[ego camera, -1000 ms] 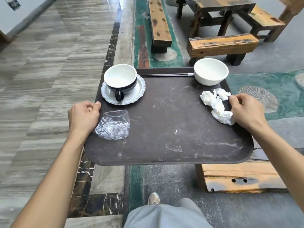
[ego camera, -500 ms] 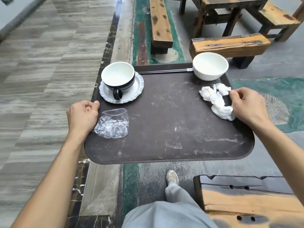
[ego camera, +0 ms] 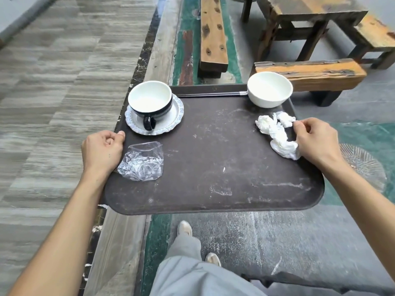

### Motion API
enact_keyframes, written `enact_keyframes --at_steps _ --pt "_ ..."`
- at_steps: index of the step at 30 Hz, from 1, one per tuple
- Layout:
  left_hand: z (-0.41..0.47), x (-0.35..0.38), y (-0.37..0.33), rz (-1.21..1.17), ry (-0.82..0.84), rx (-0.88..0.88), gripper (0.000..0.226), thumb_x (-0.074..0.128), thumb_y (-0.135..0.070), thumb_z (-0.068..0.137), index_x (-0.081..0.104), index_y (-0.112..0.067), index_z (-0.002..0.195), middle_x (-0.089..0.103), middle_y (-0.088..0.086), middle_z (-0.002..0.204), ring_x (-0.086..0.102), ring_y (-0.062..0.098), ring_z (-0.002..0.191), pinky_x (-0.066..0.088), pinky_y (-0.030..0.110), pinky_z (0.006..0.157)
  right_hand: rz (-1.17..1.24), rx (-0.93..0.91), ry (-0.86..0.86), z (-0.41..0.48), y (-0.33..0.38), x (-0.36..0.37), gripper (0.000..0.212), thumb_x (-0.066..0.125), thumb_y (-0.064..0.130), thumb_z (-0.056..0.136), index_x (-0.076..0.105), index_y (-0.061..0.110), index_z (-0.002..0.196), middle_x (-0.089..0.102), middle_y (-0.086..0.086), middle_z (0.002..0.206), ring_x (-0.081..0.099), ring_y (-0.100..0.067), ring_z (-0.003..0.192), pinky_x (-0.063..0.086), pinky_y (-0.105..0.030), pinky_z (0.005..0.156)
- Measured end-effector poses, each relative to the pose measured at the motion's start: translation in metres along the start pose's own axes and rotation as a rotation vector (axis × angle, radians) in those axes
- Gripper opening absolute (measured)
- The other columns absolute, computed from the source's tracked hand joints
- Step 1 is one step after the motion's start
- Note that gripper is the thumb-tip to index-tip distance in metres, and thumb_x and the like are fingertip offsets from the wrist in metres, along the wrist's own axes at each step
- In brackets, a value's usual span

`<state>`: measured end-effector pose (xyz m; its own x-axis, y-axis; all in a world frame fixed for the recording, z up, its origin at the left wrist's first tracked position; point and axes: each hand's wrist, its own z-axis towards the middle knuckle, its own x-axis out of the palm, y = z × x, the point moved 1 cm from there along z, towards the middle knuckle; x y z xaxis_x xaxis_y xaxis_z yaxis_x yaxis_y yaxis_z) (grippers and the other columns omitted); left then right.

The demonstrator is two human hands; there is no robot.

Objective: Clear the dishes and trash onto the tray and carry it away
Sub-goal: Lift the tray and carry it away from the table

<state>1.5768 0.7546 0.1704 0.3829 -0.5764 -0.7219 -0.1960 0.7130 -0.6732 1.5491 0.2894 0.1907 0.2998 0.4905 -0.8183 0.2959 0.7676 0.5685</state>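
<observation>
A dark brown tray (ego camera: 213,167) is held in the air over the floor. My left hand (ego camera: 102,150) grips its left edge and my right hand (ego camera: 316,139) grips its right edge. On the tray, a black-and-white cup (ego camera: 149,101) stands on a silver saucer (ego camera: 171,122) at the far left. A white bowl (ego camera: 269,90) sits at the far right, with dark chopsticks (ego camera: 211,94) lying along the far rim. Crumpled clear plastic (ego camera: 142,162) lies beside my left hand. White crumpled tissues (ego camera: 275,133) touch my right hand.
Wooden benches (ego camera: 212,35) (ego camera: 310,71) and a wooden table (ego camera: 310,13) stand ahead on the right. Grey striped floor (ego camera: 53,82) stretches to the left. My legs and shoes (ego camera: 184,229) are below the tray, one foot forward.
The tray and I have moved forward over the floor: the wooden bench under the tray has slid out of view, and the far benches are closer. My hands keep their grip.
</observation>
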Motion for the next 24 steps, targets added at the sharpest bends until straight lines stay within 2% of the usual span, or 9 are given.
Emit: enact_keyframes --at_steps 3,7,9,12,14,16,20,22,24 --pt "0.042 0.024 -0.01 -0.021 0.007 0.018 0.036 0.06 -0.039 0.087 0.07 -0.007 0.073 0.049 -0.003 0.041 0.04 0.018 0.047 0.034 0.031 0.063 0.0 0.004 0.003 0.04 0.006 0.012 0.037 0.046 0.031 0.1 0.071 0.005 0.104 0.072 -0.017 0.108 0.062 -0.037 0.104 0.042 -0.038 0.087" --pt "0.106 0.057 -0.029 -0.018 0.04 0.035 0.034 0.06 -0.038 0.088 0.071 -0.009 0.073 0.051 -0.017 0.042 0.042 0.017 0.047 0.033 0.032 0.063 -0.01 0.023 -0.007 0.095 0.018 0.031 0.037 0.045 0.031 0.1 0.071 0.005 0.105 0.072 -0.016 0.107 0.061 -0.037 0.103 0.041 -0.038 0.087" --pt "0.14 0.071 -0.04 -0.021 0.053 0.042 0.035 0.06 -0.039 0.087 0.07 -0.008 0.073 0.05 -0.014 0.041 0.041 0.018 0.048 0.033 0.032 0.063 -0.011 0.034 -0.022 0.125 0.028 0.039 0.037 0.045 0.032 0.1 0.071 0.005 0.106 0.072 -0.017 0.109 0.061 -0.038 0.104 0.042 -0.039 0.087" --pt "0.191 0.091 -0.058 -0.012 0.049 0.06 0.034 0.061 -0.037 0.088 0.07 -0.008 0.074 0.046 0.002 0.043 0.042 0.026 0.053 0.035 0.032 0.064 -0.002 0.058 -0.042 0.169 0.043 0.053 0.037 0.045 0.032 0.1 0.07 0.006 0.105 0.072 -0.016 0.108 0.061 -0.038 0.104 0.042 -0.039 0.087" --pt "0.227 0.106 -0.072 -0.02 0.059 0.068 0.033 0.062 -0.035 0.089 0.071 -0.007 0.075 0.046 0.004 0.046 0.043 0.026 0.055 0.036 0.032 0.065 0.003 0.078 -0.061 0.199 0.052 0.062 0.036 0.045 0.032 0.1 0.07 0.006 0.105 0.072 -0.016 0.107 0.061 -0.037 0.104 0.042 -0.038 0.086" --pt "0.26 0.119 -0.084 -0.019 0.069 0.073 0.034 0.062 -0.037 0.089 0.07 -0.008 0.073 0.046 0.003 0.043 0.043 0.017 0.05 0.035 0.031 0.065 0.006 0.09 -0.074 0.227 0.06 0.07 0.036 0.046 0.032 0.1 0.07 0.007 0.105 0.072 -0.016 0.106 0.061 -0.036 0.103 0.041 -0.037 0.085" --pt "0.32 0.148 -0.106 -0.047 0.084 0.076 0.035 0.061 -0.039 0.087 0.069 -0.009 0.073 0.05 -0.015 0.041 0.04 0.016 0.046 0.034 0.03 0.063 0.006 0.098 -0.103 0.282 0.072 0.079 0.035 0.046 0.032 0.1 0.07 0.007 0.104 0.072 -0.016 0.106 0.061 -0.037 0.103 0.041 -0.038 0.086" --pt "0.34 0.162 -0.12 -0.047 0.087 0.09 0.035 0.061 -0.04 0.087 0.069 -0.009 0.072 0.05 -0.014 0.041 0.041 0.015 0.045 0.033 0.03 0.061 0.002 0.101 -0.108 0.305 0.073 0.081 0.035 0.046 0.031 0.1 0.07 0.006 0.104 0.072 -0.017 0.106 0.061 -0.037 0.103 0.041 -0.038 0.086" --pt "0.359 0.179 -0.134 -0.049 0.088 0.104 0.034 0.062 -0.038 0.087 0.069 -0.009 0.072 0.048 -0.001 0.042 0.043 0.009 0.044 0.033 0.03 0.061 0.0 0.108 -0.115 0.332 0.072 0.081 0.035 0.046 0.031 0.1 0.07 0.006 0.104 0.072 -0.017 0.106 0.061 -0.037 0.103 0.041 -0.038 0.086"
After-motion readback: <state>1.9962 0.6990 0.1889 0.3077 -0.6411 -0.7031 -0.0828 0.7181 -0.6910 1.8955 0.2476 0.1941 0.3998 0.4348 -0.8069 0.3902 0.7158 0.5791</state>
